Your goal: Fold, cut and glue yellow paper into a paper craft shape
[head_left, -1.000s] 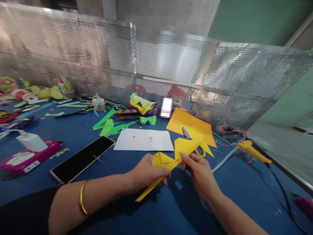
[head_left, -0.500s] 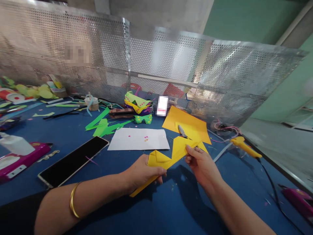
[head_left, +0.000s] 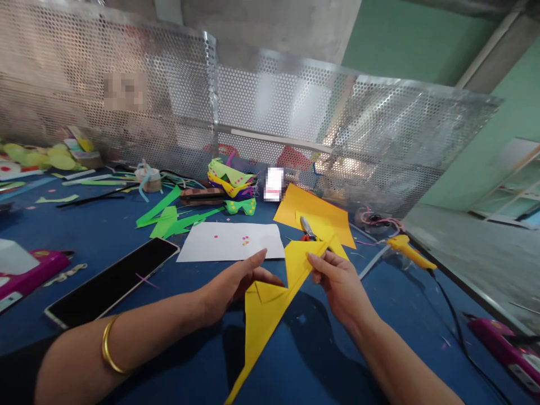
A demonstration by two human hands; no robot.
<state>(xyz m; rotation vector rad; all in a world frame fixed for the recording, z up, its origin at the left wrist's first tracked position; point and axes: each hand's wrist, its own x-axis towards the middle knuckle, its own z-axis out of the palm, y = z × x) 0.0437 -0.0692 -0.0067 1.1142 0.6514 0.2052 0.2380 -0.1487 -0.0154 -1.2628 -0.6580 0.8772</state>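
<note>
A folded yellow paper [head_left: 270,315] with a V-shaped notch in its upper edge slants across the middle of the view. My right hand [head_left: 337,281] pinches its upper right end between thumb and fingers. My left hand [head_left: 236,287] is beside and partly behind the paper's left part, thumb raised and fingers apart; some fingertips are hidden by the paper. Just beyond the paper lie scissors [head_left: 307,227] on yellow-orange sheets [head_left: 333,216]. A white sheet [head_left: 232,247] with a few tiny coloured bits lies behind my left hand.
A black-screened phone [head_left: 113,281] lies at left, near a magenta power strip [head_left: 34,273]. Green paper strips [head_left: 169,219] and small paper masks [head_left: 232,180] sit further back, before a perforated metal screen [head_left: 270,107]. A yellow glue gun [head_left: 411,252] with a cord is at right.
My left hand has let go of the yellow paper and opened, moving slightly up and left. The paper's lower end now hangs further down, while my right hand keeps its pinch.
</note>
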